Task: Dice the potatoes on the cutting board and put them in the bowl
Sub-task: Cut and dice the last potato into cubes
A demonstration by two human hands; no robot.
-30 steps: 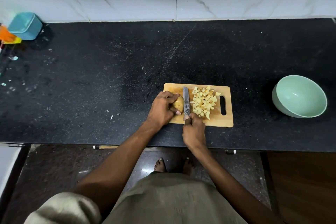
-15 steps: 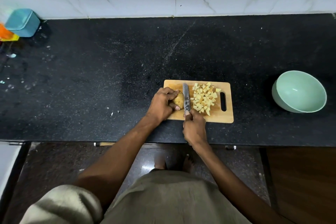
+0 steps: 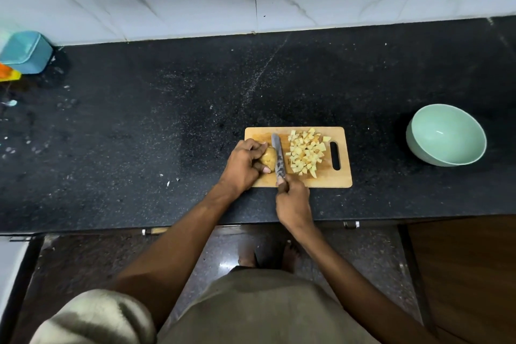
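Wooden board [image 3: 329, 179] on black counter [image 3: 139, 134]: left hand [image 3: 243, 165] grips potato [image 3: 268, 158]; right hand [image 3: 293, 201] grasps knife [image 3: 278, 158] just right of it; dice [image 3: 305, 152] beyond; bowl [image 3: 446, 134] far right.

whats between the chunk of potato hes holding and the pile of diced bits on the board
In the head view, the grey knife blade stands between the uncut potato piece and the pale yellow diced pile on the wooden cutting board.

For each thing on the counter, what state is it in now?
potato piece: uncut, held by left hand
knife: gripped by right hand, blade against the potato
diced potato: heaped on cutting board
bowl: empty, upright
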